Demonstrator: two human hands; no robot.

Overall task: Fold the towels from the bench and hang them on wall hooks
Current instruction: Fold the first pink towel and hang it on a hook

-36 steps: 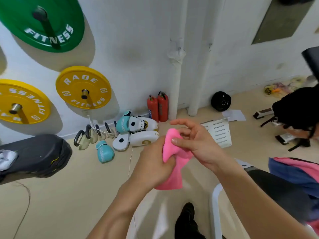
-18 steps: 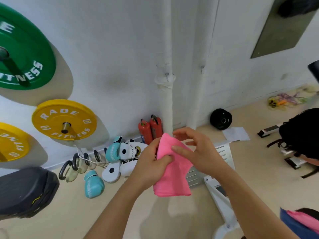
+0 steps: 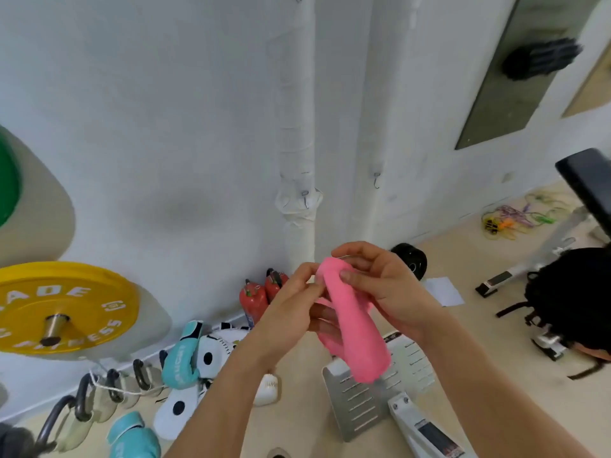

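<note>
We hold one pink towel (image 3: 355, 328) already folded into a narrow strip, raised in front of the white wall. Our left hand (image 3: 291, 309) pinches its upper edge, and our right hand (image 3: 380, 285) curls round the top fold, thumb pressed on the cloth. Two small metal hooks show ahead: one on the wrapped pipe (image 3: 305, 199), one on the wall column (image 3: 376, 180) (both bare). We judge the folding of this towel done and the hanging still to come. How many towels remain on the bench we cannot tell.
</note>
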